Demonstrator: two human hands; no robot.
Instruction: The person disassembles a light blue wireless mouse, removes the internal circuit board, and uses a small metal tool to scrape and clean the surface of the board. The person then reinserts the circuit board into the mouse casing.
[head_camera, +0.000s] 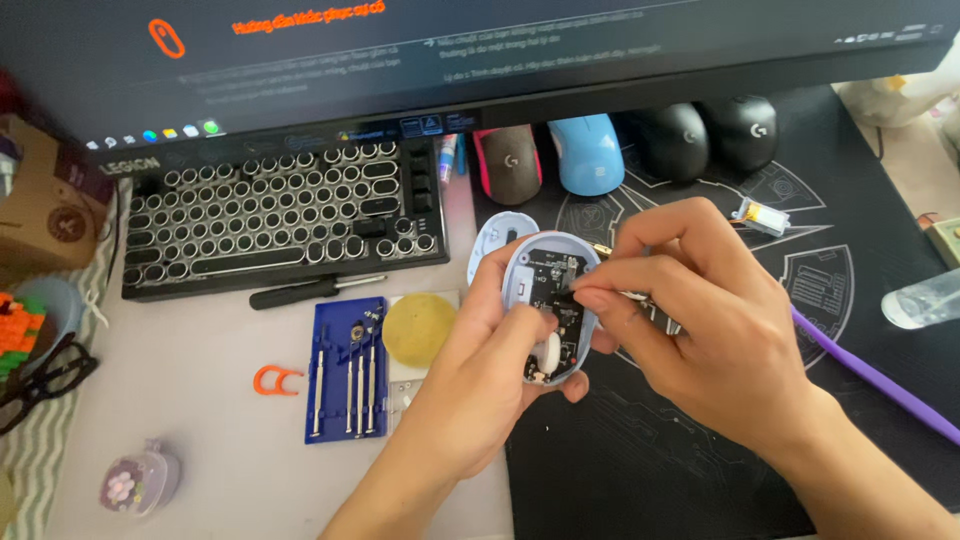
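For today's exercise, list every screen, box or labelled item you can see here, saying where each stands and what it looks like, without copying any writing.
Monitor: across the top, wide dark screen, orange heading and icon, pale text, taskbar icons.
Cardboard box: far left edge, brown, with a round dark emblem.
Blue tool tray: left of the left hand, flat rectangle holding slim silver screwdrivers.
Small battery: above the right hand, silver with yellow wrap.

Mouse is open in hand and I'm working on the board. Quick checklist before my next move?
1. Mouse base held firmly: ok, left hand cups it from below.
2. Board exposed: ok, top shell lies behind.
3. Right hand on the board: ok, fingertips pinch at its middle.
4. What they pinch: cannot tell.
5. Scroll wheel seated: ok.
6. Tools within reach: ok, screwdriver and bit set lie left.
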